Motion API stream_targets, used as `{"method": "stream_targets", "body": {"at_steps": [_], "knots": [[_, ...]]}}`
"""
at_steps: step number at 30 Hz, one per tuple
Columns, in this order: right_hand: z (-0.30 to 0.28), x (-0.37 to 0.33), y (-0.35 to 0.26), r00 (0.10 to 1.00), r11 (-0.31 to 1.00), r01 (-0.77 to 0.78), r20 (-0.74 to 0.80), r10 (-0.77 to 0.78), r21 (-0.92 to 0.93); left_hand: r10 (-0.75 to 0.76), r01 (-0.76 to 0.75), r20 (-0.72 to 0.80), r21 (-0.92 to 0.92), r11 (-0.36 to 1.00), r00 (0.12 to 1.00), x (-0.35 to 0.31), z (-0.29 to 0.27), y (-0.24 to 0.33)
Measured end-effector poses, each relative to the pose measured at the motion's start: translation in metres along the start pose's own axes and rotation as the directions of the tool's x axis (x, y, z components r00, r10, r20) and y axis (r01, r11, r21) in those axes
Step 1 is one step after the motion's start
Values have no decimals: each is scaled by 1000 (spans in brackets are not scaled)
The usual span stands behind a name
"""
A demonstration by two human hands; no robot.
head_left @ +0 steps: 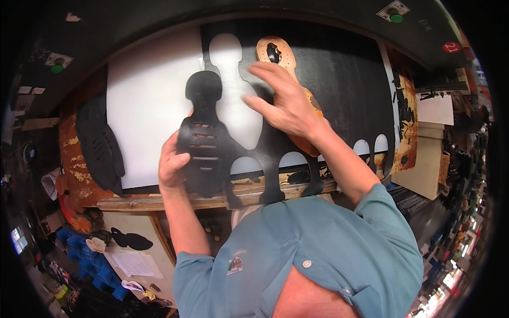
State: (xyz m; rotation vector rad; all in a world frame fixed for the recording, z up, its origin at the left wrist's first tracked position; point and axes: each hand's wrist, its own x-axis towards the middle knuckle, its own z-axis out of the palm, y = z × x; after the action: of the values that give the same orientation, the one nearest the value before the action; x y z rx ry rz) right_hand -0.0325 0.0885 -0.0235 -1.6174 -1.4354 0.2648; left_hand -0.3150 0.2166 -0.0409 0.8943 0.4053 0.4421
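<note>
My left hand (172,163) grips the edge of a black sole-shaped piece (204,135) with a row of slots, its thumb on top. The piece is raised over the left part of a black sheet (350,85). Beside it, a sole-shaped hole in the sheet shows the white board (148,106) underneath. My right hand (286,103) is held over the sheet with fingers apart, holding nothing and slightly blurred. Partly hidden below it lies a tan sole-shaped cutting die (288,54); whether the hand touches it I cannot tell.
Black cut pieces (98,143) lie stacked at the left. A dark machine beam with green buttons (396,18) spans the far side. Black scraps (405,106) lie to the right. Along the near edge runs a wooden strip (143,203). A blue crate (87,259) stands lower left.
</note>
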Motion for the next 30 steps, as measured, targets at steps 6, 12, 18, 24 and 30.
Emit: {"method": "stream_targets", "body": {"at_steps": [6, 12, 18, 24, 30], "knots": [[68, 47, 11, 968, 1000, -29, 250, 31, -12, 46, -39, 101, -66, 997, 994, 17, -6, -20], [77, 40, 19, 983, 996, -12, 183, 28, -87, -27, 5, -257, -82, 997, 966, 54, 13, -19], [71, 44, 12, 941, 926, -280, 264, 212, 254, 2, 31, -166, 197, 980, 986, 64, 31, 2], [45, 43, 11, 805, 437, -512, 237, 543, 739, -126, 125, -24, 390, 912, 992, 36, 25, 26], [-50, -4, 42, 816, 592, -321, -101, 569, 739, 184, 134, -322, 754, 643, 929, -6, -68, 114]]}}
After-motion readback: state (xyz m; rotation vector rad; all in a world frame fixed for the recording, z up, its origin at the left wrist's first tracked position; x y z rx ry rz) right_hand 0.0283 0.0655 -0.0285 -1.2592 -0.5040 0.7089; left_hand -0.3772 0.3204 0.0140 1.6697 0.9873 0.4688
